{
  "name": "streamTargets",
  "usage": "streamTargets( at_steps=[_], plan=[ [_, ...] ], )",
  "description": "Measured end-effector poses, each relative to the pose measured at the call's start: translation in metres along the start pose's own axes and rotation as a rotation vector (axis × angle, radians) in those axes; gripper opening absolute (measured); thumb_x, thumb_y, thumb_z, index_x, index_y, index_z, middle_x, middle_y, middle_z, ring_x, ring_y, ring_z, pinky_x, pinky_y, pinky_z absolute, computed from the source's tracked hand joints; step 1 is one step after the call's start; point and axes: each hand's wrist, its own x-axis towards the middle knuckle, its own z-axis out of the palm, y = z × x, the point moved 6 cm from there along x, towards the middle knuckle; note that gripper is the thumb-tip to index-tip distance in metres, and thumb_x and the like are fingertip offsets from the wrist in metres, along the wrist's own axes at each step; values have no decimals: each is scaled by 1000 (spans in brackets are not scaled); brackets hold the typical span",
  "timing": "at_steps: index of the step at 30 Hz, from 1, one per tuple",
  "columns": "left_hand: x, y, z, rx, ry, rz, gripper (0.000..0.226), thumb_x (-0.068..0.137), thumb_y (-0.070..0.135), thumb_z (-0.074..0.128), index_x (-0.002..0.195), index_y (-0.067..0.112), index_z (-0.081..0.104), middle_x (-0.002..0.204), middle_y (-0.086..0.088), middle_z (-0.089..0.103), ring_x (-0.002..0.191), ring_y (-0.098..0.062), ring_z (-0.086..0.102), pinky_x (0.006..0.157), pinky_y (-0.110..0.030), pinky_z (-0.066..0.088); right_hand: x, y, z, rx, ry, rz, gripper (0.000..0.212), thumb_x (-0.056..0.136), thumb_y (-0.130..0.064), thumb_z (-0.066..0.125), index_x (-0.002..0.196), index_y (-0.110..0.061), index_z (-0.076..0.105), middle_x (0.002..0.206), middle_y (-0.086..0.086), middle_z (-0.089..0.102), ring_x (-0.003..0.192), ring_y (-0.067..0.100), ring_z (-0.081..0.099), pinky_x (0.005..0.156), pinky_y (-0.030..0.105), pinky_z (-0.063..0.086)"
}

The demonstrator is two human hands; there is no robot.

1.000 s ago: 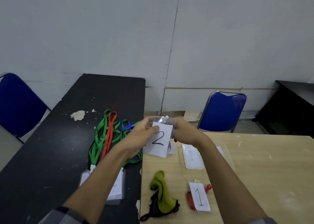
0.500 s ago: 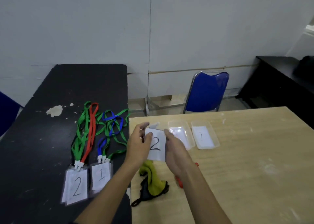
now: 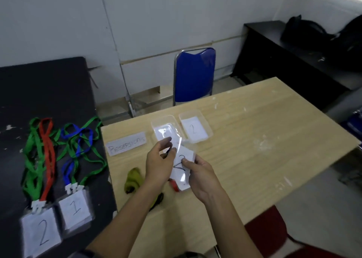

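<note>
White card (image 3: 180,177), long axis away, pinched by left hand (image 3: 158,166) and right hand (image 3: 200,174) fingers (image 3: 185,162).

The held card (image 3: 181,165) reads 2, the paper strip (image 3: 127,143) Resepsionis, the left badge (image 3: 42,232) 2, the right badge (image 3: 75,208) 1.

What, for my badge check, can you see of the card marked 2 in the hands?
The card is white paper with a black handwritten 2, seemingly inside a clear sleeve that juts past its top. It is held tilted above the wooden table. The left hand pinches its upper left edge; the right hand grips its right side, thumb on its face.
</note>
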Motion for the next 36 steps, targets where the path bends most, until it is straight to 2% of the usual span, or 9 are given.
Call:
streamTargets(
  at_steps=[2,10,13,17,20,24,28,32,36],
  plan=[
    [4,1,23,2,-16,-13,30,94,17,67,120,31,66,113,14,66,97,-7,68,86,-30,57,6,-16,-20,-38,28,-34,31,92,5,60,122,-2,65,115,22,71,98,34,70,86,47,57],
    [30,-12,90,95,-79,-51,29,97,16,60,125,23,63,119,10,64,105,-11,64,85,-25,54,62,-87,-89,-452,179,-83,31,88,5,64,109,-16,72,109,14,73,92,33,71,79,43,60],
    [32,-41,77,210,-74,-73,24,97,12,58,117,24,67,117,11,65,105,-6,61,73,-10,47,89,-81,-119,-620,183,5,30,88,3,64,111,-15,71,107,12,73,89,30,69,71,34,56],
    [26,-90,38,383,20,-139,24,96,10,57,106,30,67,116,8,65,107,-12,61,87,-27,50,119,-54,-141,-753,161,77,32,88,4,60,114,-12,69,109,12,72,93,29,68,73,35,56],
    [22,-115,11,528,122,-170,26,95,5,55,106,26,65,122,0,61,104,-13,56,83,-28,45,131,-39,-147,-862,166,42,34,88,3,59,117,-15,62,117,12,68,95,24,65,74,32,54],
    [15,-141,-5,630,122,-241,32,96,0,50,121,16,63,129,-7,54,80,-2,48,75,-26,41,133,-29,-152,-1024,249,-87,55,91,-6,61,143,-17,45,124,2,59,98,18,60,60,12,45],
    [12,-152,-3,724,69,-251,32,94,3,53,123,15,62,128,-10,54,104,-19,57,81,-28,44,135,-20,-154,-1178,335,-198,58,93,-15,63,147,-10,42,137,10,55,122,27,54,101,43,48],
    [13,-153,-3,712,60,-255,32,94,5,54,123,15,62,128,-11,53,94,-14,52,81,-26,41,134,-22,-152,-1340,434,-256,36,93,-21,65,125,-8,59,126,10,58,119,30,53,98,47,42],
    [12,-153,-5,663,57,-254,30,95,6,54,122,16,62,128,-8,53,86,-7,47,79,-25,41,125,-28,-150,-1342,491,-303,38,95,-21,64,130,-11,58,137,7,52,126,26,46,101,43,32]
  ],
)
